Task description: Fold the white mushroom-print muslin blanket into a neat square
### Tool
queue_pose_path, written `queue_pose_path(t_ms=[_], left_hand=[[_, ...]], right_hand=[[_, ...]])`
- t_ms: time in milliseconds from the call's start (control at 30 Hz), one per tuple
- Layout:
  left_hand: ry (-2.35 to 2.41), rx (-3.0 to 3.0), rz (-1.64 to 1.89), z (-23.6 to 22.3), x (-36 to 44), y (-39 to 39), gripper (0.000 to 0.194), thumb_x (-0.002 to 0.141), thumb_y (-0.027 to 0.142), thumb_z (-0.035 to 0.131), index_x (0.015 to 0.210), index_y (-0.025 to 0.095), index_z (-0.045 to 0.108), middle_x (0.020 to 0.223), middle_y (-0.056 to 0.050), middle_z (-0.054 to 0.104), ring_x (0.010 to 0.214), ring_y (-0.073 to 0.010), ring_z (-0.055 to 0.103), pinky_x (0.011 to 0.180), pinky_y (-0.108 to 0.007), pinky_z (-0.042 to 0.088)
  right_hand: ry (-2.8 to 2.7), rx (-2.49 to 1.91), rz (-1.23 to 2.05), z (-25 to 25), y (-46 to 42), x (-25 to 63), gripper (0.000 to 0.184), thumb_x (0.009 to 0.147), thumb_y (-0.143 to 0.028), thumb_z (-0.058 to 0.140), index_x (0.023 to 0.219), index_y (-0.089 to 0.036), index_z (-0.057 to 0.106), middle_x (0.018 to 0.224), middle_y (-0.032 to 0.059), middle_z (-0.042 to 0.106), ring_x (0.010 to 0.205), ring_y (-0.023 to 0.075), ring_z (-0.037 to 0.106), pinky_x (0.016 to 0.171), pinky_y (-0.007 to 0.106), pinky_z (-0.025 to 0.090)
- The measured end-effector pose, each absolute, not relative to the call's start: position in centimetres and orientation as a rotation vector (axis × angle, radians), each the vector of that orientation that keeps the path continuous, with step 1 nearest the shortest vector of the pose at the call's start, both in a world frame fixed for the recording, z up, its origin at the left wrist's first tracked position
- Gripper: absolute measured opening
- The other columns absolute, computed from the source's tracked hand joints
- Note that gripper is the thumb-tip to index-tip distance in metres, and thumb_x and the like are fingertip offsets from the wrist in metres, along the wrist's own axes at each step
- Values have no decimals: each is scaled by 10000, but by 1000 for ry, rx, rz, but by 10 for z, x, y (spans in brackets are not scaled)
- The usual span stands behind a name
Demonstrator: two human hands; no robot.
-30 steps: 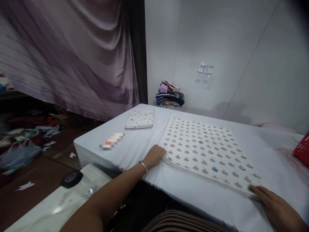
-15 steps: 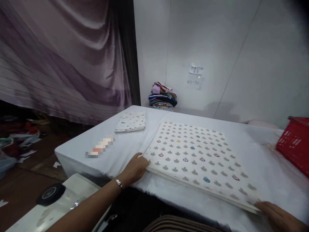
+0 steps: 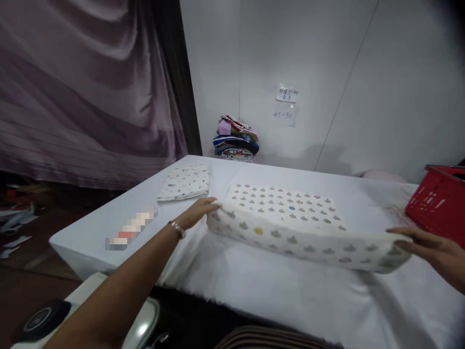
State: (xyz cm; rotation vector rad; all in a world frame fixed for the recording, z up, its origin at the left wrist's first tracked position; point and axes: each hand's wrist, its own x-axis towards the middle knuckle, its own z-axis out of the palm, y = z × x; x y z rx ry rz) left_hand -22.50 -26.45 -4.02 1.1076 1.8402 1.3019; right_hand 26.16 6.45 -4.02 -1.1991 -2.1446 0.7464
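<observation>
White-covered table (image 3: 276,295) under the grip bears a printed cloth (image 3: 301,238), its raised edge spanning the grip and its remainder flat beyond, judged light, soft and prone to sag, best taken at that edge's ends, where left hand (image 3: 198,212) and right hand (image 3: 434,248) each pinch it.

My only feed is the head camera, which sits above and behind the left hand (image 3: 197,213) and right hand (image 3: 436,249), near both, facing forward and down past them, across the table (image 3: 272,283) to the wall (image 3: 308,48).
</observation>
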Motion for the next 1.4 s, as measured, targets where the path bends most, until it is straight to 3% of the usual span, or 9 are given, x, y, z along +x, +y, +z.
queue_pose_path(t_ms=[133,300,467,567,667,800,967,1200,1400], left_hand=[[1830,969,1466,-44,-253,-193,318,699,414,597,854,137,624,793,-45,658,771,-182,604,714,-278,479],[2205,863,1260,-71,-289,-122,215,764,344,525,780,141,594,733,-41,643,725,-164,582,684,-259,461],[2420,801,1046,-103,-316,-92,160,769,213,470,671,129,564,735,-48,643,782,-161,566,721,-246,427],[2486,824,990,-110,-328,-85,193,811,247,419,753,151,576,802,-40,655,777,-148,577,688,-232,432],[2553,851,935,-112,-336,-77,223,838,275,382,826,169,578,870,-44,662,799,-150,592,672,-231,436],[2654,865,770,-117,-339,-67,155,782,222,447,780,158,588,879,-84,663,880,-203,594,729,-274,425],[2743,904,698,-120,-332,-68,227,813,258,414,941,185,587,947,-81,665,913,-213,601,741,-287,419],[2912,870,451,-116,-318,-68,292,870,305,342,1076,212,528,980,-117,665,909,-274,621,692,-337,424],[2898,884,294,-115,-319,-61,280,873,299,350,1053,193,536,1009,-134,662,942,-278,624,728,-353,448]], right_hand=[[-1948,-1201,1039,-24,115,204,385,531,-402,694,893,-271,707,883,38,671,814,208,601,688,279,484],[-1767,-1224,1323,-63,168,132,365,626,-255,654,983,-177,638,685,8,565,617,141,531,566,248,412],[-1849,-1392,1243,-98,201,90,292,700,-177,587,981,-125,648,633,19,533,545,131,485,493,259,345],[-1816,-1353,1143,-107,217,78,343,723,-215,578,1048,-128,641,605,-8,481,517,110,420,470,250,309],[-1818,-1351,1029,-117,230,65,385,742,-235,561,1107,-128,623,640,-4,493,549,113,426,497,244,331],[-1988,-1512,864,-134,240,50,380,745,-197,509,1097,-135,637,714,38,595,563,141,479,552,266,380],[-2126,-1478,636,-148,248,49,406,753,-207,482,1127,-139,626,904,94,668,734,211,585,689,308,447],[-2131,-1436,480,-151,245,52,406,801,-266,443,1158,-169,611,1030,102,666,941,237,594,806,336,452],[-2256,-1606,374,-147,238,42,419,835,-280,408,1213,-215,578,1179,86,620,1067,270,562,860,364,440]])
